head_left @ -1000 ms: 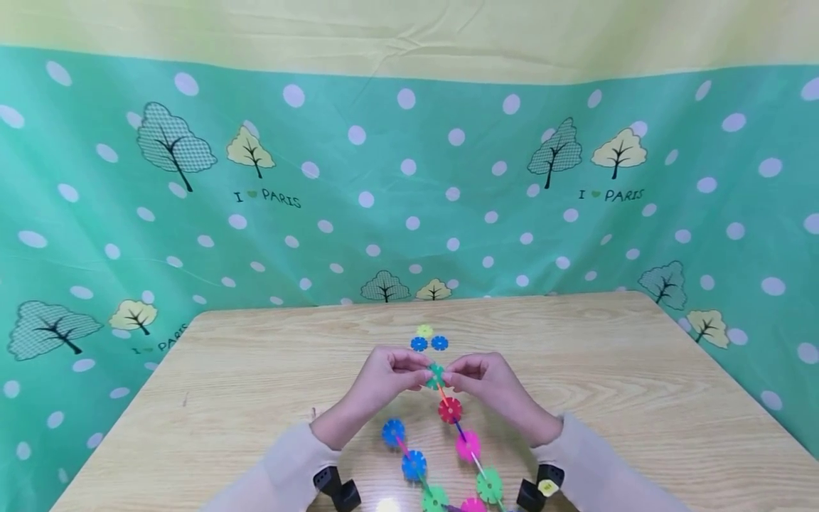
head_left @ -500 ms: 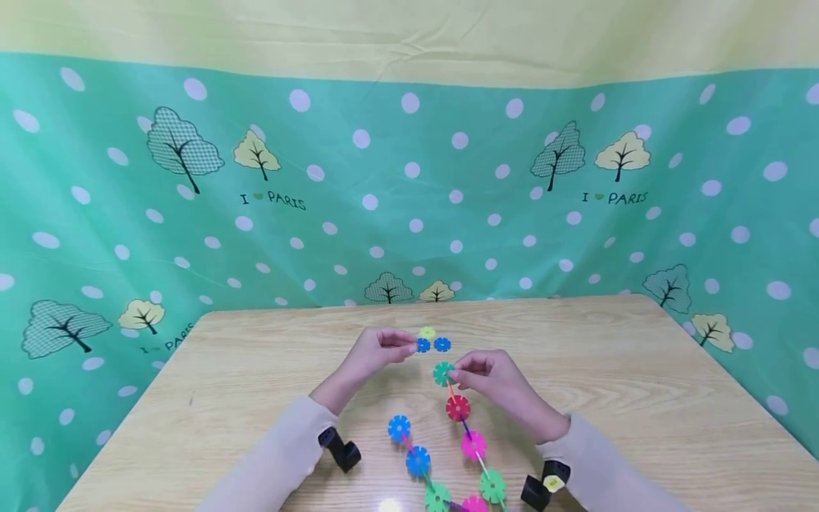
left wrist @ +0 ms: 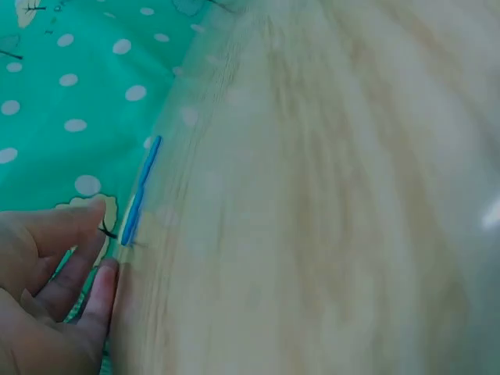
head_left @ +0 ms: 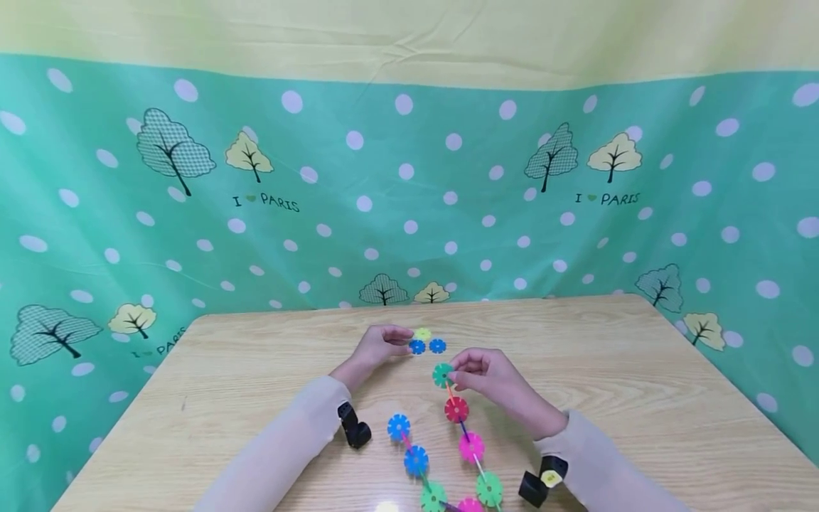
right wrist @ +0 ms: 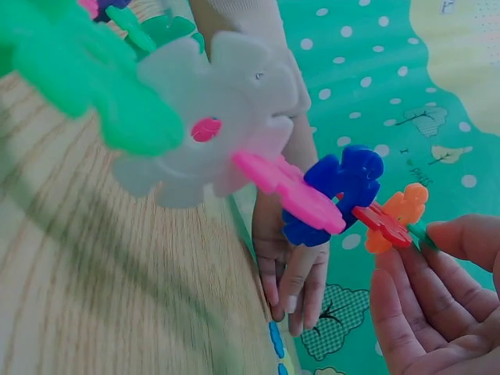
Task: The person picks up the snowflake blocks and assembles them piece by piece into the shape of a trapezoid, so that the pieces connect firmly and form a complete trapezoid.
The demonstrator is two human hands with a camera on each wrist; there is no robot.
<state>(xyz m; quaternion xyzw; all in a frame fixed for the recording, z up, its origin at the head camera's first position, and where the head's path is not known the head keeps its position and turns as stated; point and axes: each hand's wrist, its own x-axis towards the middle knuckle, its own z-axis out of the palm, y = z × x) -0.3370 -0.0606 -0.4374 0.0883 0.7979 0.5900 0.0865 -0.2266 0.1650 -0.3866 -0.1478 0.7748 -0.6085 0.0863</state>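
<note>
My right hand (head_left: 485, 371) pinches a green snowflake disc (head_left: 442, 375), the end piece of a linked chain. In the right wrist view its thumb and fingers hold the small dark green edge (right wrist: 422, 234), beside an orange disc (right wrist: 408, 205) and a red disc (right wrist: 381, 225). The chain runs back through a red disc (head_left: 456, 409) and a pink disc (head_left: 471, 447). My left hand (head_left: 382, 345) reaches to a loose blue disc (head_left: 417, 347) at the back. In the left wrist view its fingers are apart near the blue discs (left wrist: 142, 191), seen edge-on.
Another blue disc (head_left: 438, 345) and a yellow disc (head_left: 422, 333) lie beside the first. The chain curves near the front to its other end, a blue disc (head_left: 398, 427). A polka-dot cloth (head_left: 409, 199) hangs behind the wooden table (head_left: 256, 370).
My left hand has left the green disc and moved back and left to the loose blue disc. My right hand still pinches the green disc in nearly the same spot.
</note>
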